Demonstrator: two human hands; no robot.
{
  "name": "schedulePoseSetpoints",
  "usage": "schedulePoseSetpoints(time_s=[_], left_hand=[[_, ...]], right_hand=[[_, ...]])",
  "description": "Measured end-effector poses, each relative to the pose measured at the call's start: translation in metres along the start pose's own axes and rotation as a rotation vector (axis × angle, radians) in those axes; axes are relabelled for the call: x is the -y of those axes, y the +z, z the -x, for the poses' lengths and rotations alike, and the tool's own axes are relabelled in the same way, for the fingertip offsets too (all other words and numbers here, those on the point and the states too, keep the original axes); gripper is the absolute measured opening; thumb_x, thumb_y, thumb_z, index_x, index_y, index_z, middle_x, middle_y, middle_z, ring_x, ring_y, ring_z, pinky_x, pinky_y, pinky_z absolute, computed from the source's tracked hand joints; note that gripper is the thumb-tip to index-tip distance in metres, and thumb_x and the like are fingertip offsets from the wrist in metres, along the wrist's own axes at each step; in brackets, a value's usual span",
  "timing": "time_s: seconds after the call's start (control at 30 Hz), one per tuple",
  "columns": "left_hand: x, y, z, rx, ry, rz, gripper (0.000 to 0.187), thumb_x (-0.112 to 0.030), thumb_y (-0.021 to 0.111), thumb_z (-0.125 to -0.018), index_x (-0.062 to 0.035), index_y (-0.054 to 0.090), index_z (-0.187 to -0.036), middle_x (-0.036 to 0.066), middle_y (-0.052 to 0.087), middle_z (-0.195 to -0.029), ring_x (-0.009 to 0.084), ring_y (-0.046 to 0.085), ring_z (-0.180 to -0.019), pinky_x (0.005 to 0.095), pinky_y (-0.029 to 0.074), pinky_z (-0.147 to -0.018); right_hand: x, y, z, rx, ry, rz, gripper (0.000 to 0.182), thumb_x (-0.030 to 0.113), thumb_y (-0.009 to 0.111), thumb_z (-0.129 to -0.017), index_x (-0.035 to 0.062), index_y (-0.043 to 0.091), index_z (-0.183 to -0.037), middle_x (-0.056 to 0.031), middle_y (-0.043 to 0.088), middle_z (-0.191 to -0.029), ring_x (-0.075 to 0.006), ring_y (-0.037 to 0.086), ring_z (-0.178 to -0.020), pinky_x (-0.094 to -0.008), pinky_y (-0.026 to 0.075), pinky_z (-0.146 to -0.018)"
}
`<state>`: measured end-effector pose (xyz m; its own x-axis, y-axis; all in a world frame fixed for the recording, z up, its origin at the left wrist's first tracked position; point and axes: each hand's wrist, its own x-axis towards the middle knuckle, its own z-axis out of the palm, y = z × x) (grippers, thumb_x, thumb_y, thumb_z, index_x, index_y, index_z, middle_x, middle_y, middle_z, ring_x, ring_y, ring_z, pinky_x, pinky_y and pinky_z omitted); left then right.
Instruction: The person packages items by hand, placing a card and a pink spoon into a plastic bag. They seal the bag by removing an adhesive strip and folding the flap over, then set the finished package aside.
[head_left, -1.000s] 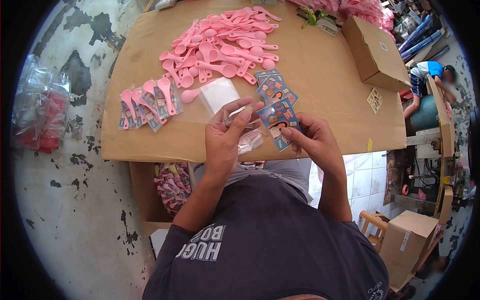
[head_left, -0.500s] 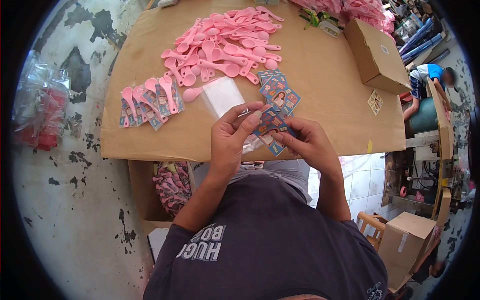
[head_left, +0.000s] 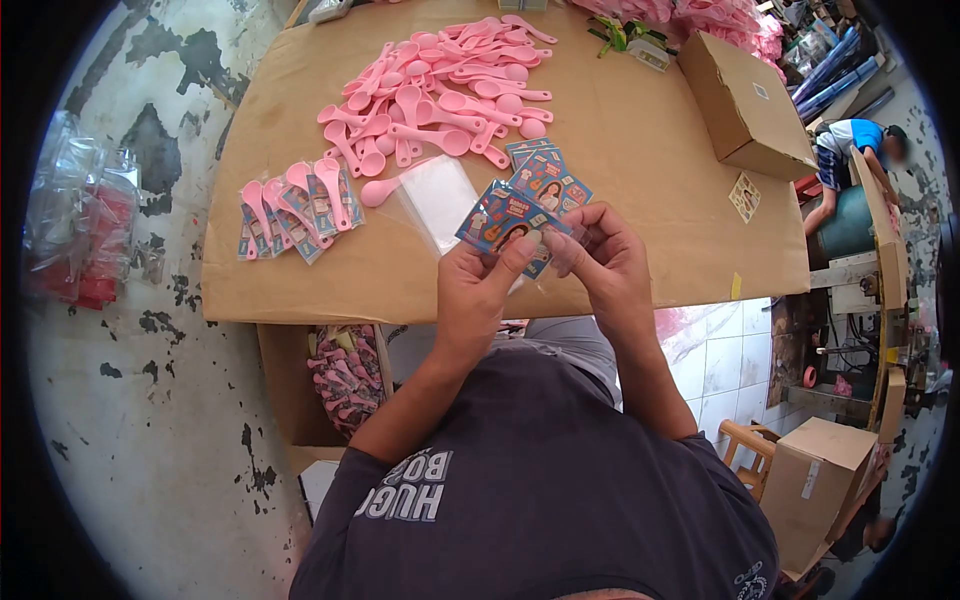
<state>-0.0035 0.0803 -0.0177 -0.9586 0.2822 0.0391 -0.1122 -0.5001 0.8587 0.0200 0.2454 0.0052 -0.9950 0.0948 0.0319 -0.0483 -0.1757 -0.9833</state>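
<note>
My left hand (head_left: pixel 480 290) pinches the left part of some blue printed cards (head_left: pixel 497 218) above the table's near edge. Opposite it, my right hand (head_left: pixel 603 255) grips the right part of the same cards. Just beyond them, more blue cards (head_left: pixel 560 185) lie in a fanned stack. A pile of clear plastic bags (head_left: pixel 440 200) rests left of the cards, with one pink spoon (head_left: pixel 378 192) beside it. Several packed spoons with cards (head_left: pixel 300 210) lie at the left. The large heap of pink spoons (head_left: pixel 440 90) covers the back middle.
The brown table (head_left: pixel 700 260) carries an open cardboard box (head_left: pixel 745 105) at the right and a small card (head_left: pixel 745 197). Another person (head_left: pixel 850 140) bends over a green drum at far right. A box of pink spoons (head_left: pixel 347 380) stands below the table.
Both hands have shifted; the held cards are now spread wider and further left, with one turned more squarely to view. The view has moved slightly.
</note>
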Motion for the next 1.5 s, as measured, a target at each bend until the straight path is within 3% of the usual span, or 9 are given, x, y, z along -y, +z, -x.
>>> schedulePoseSetpoints(time_s=[0.3,0.33,0.47,0.87,0.97,1.03,1.17,1.33,1.5], left_hand=[[-0.011,0.012,-0.001,-0.043,0.069,0.213,0.041,-0.005,0.058,-0.104,0.0028,0.052,-0.144,0.011,0.064,-0.134,0.0143,0.062,-0.120,0.0326,0.051,-0.103],[-0.015,0.010,-0.002,-0.033,0.083,0.302,0.052,-0.003,0.053,-0.105,-0.0008,0.038,-0.155,0.016,0.059,-0.141,0.0214,0.060,-0.127,0.0377,0.051,-0.107],[-0.030,0.003,-0.012,-0.042,0.163,0.499,0.060,-0.002,0.047,-0.105,-0.0138,0.028,-0.161,0.026,0.055,-0.145,0.0352,0.057,-0.134,0.0479,0.052,-0.109],[-0.019,-0.002,-0.012,0.110,0.085,0.494,0.048,-0.013,0.050,-0.108,-0.0053,0.037,-0.154,0.017,0.068,-0.115,0.0269,0.070,-0.107,0.0419,0.060,-0.092],[-0.023,0.000,-0.013,0.067,0.078,0.512,0.041,-0.016,0.051,-0.109,-0.0025,0.044,-0.147,0.012,0.067,-0.105,0.0228,0.070,-0.100,0.0393,0.059,-0.090],[-0.023,-0.005,-0.015,-0.005,0.027,0.443,0.034,-0.017,0.052,-0.109,-0.0031,0.050,-0.140,0.009,0.064,-0.097,0.0190,0.068,-0.091,0.0383,0.059,-0.087],[-0.021,-0.030,-0.025,-0.130,0.018,0.544,0.031,-0.021,0.055,-0.108,-0.0037,0.053,-0.133,0.006,0.062,-0.090,0.0156,0.064,-0.084,0.0362,0.057,-0.085],[-0.035,-0.070,-0.027,-0.281,0.130,0.691,0.031,-0.028,0.061,-0.106,-0.0047,0.056,-0.126,0.003,0.061,-0.087,0.0133,0.062,-0.080,0.0351,0.055,-0.085],[-0.042,-0.060,-0.017,-0.270,0.195,0.620,0.031,-0.032,0.060,-0.106,-0.0063,0.056,-0.123,0.002,0.061,-0.087,0.0127,0.062,-0.079,0.0372,0.057,-0.084]], right_hand=[[-0.011,0.018,0.002,0.043,0.062,-0.162,0.018,0.015,0.072,-0.099,0.0010,0.067,-0.108,-0.0023,0.070,-0.086,-0.0075,0.065,-0.074,-0.0237,0.054,-0.069],[-0.011,0.018,0.003,0.040,0.089,-0.181,0.017,0.015,0.073,-0.098,0.0012,0.068,-0.106,-0.0030,0.070,-0.084,-0.0079,0.066,-0.071,-0.0237,0.055,-0.068],[-0.017,0.021,0.008,0.058,0.108,-0.129,0.015,0.015,0.075,-0.096,0.0030,0.066,-0.100,-0.0019,0.069,-0.080,-0.0071,0.065,-0.067,-0.0224,0.054,-0.060],[-0.009,0.047,0.001,-0.007,0.111,0.003,0.021,0.010,0.080,-0.091,0.0079,0.062,-0.101,0.0035,0.064,-0.087,-0.0014,0.059,-0.074,-0.0204,0.046,-0.058],[-0.023,0.048,0.000,-0.089,-0.143,-0.025,0.029,0.003,0.081,-0.086,0.0064,0.063,-0.108,-0.0010,0.063,-0.095,-0.0043,0.060,-0.083,-0.0223,0.045,-0.060],[-0.013,0.046,0.002,-0.146,-0.461,0.427,0.044,0.000,0.085,-0.079,0.0056,0.063,-0.117,-0.0055,0.061,-0.100,-0.0089,0.060,-0.086,-0.0243,0.048,-0.062],[-0.005,0.029,-0.001,0.164,-0.769,0.740,0.032,-0.003,0.083,-0.077,0.0027,0.070,-0.105,-0.0068,0.064,-0.099,-0.0142,0.062,-0.084,-0.0279,0.049,-0.064],[0.009,0.017,-0.025,-0.023,-0.502,0.624,0.013,0.003,0.074,-0.090,0.0054,0.070,-0.102,-0.0088,0.069,-0.090,-0.0128,0.062,-0.074,-0.0269,0.048,-0.064],[0.022,0.034,-0.108,0.074,-0.412,0.866,0.023,0.019,0.073,-0.094,0.0033,0.067,-0.110,-0.0129,0.070,-0.097,-0.0212,0.066,-0.080,-0.0344,0.052,-0.069]])
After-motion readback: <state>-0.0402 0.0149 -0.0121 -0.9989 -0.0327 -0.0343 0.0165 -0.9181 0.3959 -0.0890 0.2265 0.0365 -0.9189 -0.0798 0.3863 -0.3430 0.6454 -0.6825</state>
